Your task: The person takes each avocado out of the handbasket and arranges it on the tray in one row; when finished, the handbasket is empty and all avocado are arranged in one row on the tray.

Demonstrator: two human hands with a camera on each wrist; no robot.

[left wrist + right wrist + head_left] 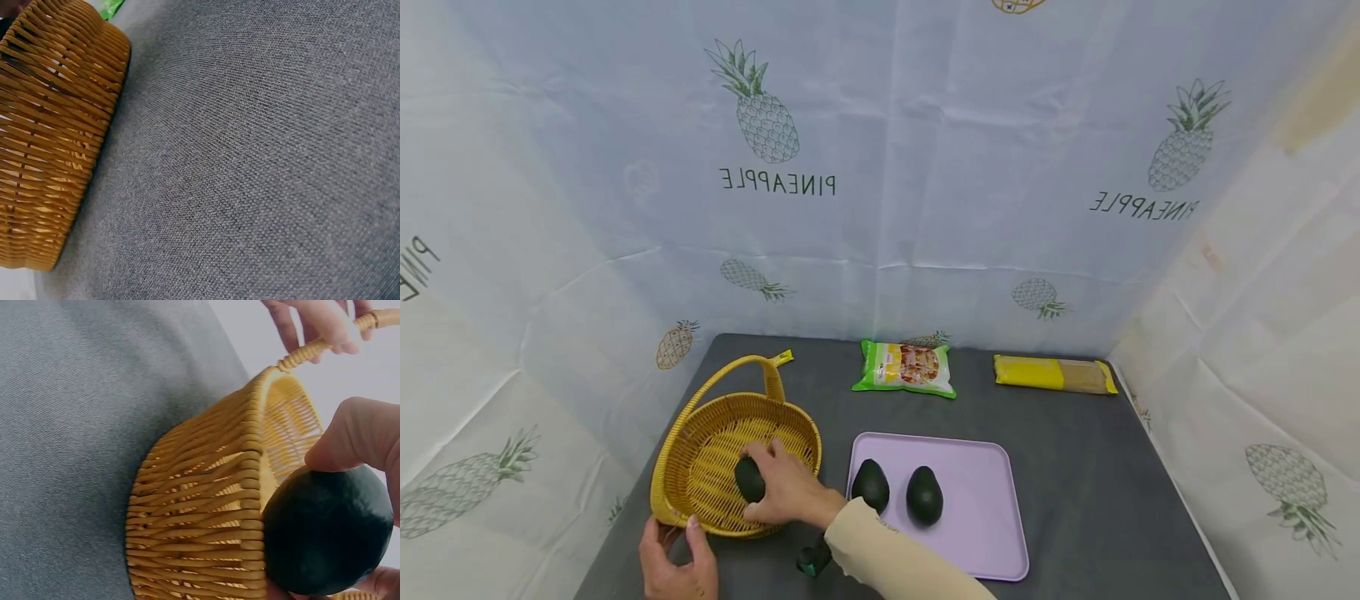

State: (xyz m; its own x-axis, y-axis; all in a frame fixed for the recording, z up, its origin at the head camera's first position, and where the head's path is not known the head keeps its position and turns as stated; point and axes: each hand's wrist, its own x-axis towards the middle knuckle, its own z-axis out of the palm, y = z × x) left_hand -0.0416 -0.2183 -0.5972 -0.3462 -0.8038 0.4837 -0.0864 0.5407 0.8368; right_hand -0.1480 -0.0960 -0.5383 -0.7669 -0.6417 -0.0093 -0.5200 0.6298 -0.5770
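Observation:
My right hand [792, 490] pinches a dark green avocado [328, 531] between thumb and fingers, just inside the near right rim of the yellow woven basket [811, 425]. In the right wrist view the fruit overlaps the rim. At the basket's near left side, my left hand [681, 567] grips it where the handle meets the rim; in the right wrist view its fingers [328, 325] curl about the handle. Two more avocados, one on the left [871, 485] and one nearer the middle [924, 496], lie on the light purple tray [977, 508]. The left wrist view shows only the basket's outer wall [56, 125] and grey cloth.
Toward the back of the dark grey table [1075, 492] lie a green and white food packet [908, 368] and a long yellow packet [1054, 374]. A small yellow wrapper [782, 357] shows behind the basket handle. Pineapple-print curtains [925, 208] enclose the table.

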